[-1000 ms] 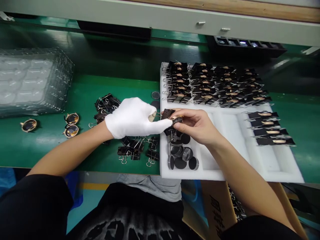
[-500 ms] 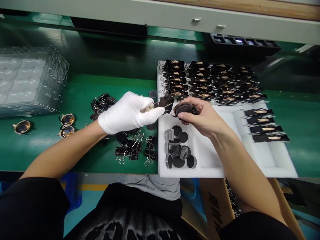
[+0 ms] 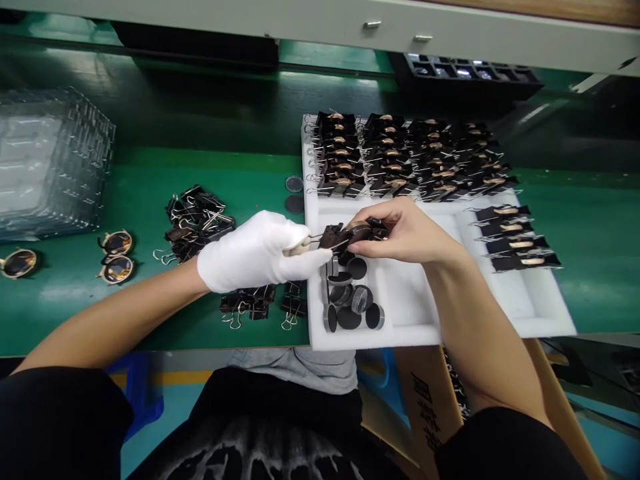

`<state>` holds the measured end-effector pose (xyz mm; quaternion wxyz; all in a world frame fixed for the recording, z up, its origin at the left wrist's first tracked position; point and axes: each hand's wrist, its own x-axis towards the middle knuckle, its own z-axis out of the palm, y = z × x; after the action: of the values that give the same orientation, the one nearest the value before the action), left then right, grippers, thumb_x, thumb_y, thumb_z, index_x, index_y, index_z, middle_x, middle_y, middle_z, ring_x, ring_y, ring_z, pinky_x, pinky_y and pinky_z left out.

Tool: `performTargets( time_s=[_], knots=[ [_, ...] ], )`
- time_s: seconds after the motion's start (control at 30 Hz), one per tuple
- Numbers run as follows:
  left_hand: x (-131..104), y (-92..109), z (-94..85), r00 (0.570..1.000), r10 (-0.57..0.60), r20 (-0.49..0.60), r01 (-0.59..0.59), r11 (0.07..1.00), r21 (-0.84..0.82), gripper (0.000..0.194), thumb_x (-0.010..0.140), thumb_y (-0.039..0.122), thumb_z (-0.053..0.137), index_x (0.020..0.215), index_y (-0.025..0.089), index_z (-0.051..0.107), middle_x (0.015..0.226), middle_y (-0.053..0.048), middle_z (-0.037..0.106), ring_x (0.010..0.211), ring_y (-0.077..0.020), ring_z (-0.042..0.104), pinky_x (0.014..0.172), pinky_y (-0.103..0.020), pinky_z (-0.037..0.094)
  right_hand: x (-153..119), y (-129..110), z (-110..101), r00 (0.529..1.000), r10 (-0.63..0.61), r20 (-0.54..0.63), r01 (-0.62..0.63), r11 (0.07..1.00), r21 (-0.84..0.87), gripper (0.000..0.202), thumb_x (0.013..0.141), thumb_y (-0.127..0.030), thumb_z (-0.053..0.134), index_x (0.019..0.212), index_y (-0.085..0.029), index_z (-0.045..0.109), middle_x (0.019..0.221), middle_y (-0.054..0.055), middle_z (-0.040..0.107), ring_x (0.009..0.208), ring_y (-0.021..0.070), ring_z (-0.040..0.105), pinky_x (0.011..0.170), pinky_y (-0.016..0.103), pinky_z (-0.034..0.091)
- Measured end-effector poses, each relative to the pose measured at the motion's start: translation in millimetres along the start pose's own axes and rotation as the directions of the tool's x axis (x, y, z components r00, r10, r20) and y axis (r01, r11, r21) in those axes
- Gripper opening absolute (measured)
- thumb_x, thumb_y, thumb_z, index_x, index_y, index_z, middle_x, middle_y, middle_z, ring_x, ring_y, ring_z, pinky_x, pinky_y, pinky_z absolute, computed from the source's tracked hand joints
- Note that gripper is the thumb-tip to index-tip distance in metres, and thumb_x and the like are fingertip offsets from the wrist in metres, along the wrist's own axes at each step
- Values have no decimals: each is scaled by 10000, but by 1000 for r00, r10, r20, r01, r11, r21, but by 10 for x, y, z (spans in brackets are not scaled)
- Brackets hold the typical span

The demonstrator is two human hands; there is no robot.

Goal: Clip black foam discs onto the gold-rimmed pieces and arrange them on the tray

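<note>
My left hand (image 3: 263, 253), in a white glove, squeezes the wire handles of a black binder clip (image 3: 330, 237) between thumb and fingers. The clip's jaws point right and meet the edge of a round black pad (image 3: 359, 231). My bare right hand (image 3: 400, 233) pinches that pad between thumb and fingers. Another dark clip-like part (image 3: 377, 227) shows by the right fingers, partly hidden, and whatever lies behind the pad cannot be made out. Loose round pads (image 3: 349, 317) lie below both hands in a compartment of the white foam tray (image 3: 410, 337).
Rows of clipped gold-bridged pieces (image 3: 390, 153) fill the tray's back, with several more (image 3: 520, 237) at right. Loose binder clips (image 3: 195, 220) are heaped left of the tray. Sunglasses (image 3: 117, 257) and stacked clear plastic trays (image 3: 55, 167) sit farther left. A shelf edge (image 3: 320, 33) crosses above.
My left hand has moved down and right, bringing the binder clip against the round pad. My right hand has lowered slightly and still holds the pad. The view has shifted a little.
</note>
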<state>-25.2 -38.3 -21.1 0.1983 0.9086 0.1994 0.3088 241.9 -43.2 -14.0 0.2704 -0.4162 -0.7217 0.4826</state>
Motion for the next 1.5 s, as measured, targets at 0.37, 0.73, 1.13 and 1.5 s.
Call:
performTargets(
  time_s=[0.37, 0.73, 1.13, 1.5],
  knots=[
    [-28, 27, 52, 996, 8, 89, -14, 997, 72, 525, 1015, 405, 603, 597, 203, 358, 555, 74, 289, 534, -97, 267, 621, -286, 336, -25, -20, 4, 996, 39, 83, -41, 999, 24, 143, 751, -306, 856, 846, -202, 831, 749, 14, 780, 632, 154, 688, 565, 265, 530],
    [122, 123, -129, 776, -544, 318, 607, 782, -144, 651, 1106, 552, 243, 769, 184, 662, 723, -45, 708, 645, -148, 615, 647, -285, 450, -12, 110, 92, 913, -312, -263, 206, 908, -365, 177, 768, -436, 902, 838, -306, 805, 939, 57, 790, 912, 297, 705, 863, 489, 559],
    [105, 98, -233, 787, -559, 261, 589, 807, -46, 513, 1035, 578, 485, 691, 201, 528, 641, 32, 589, 582, -120, 509, 584, -280, 352, -52, 15, 35, 968, -236, -87, 205, 941, -270, 835, 807, -563, 861, 1541, -310, 552, 1458, 104, 683, 1338, 335, 636, 1122, 509, 502],
    [71, 158, -444, 825, -410, 389, 357, 911, 205, 478, 1087, 529, 358, 1317, 261, 679, 1076, -18, 799, 864, -197, 730, 780, -290, 508, -574, -206, -35, 949, -265, -168, 198, 921, -337, 135, 909, -277, 717, 1035, -226, 717, 983, 39, 782, 884, 206, 714, 828, 337, 559]
  ],
)
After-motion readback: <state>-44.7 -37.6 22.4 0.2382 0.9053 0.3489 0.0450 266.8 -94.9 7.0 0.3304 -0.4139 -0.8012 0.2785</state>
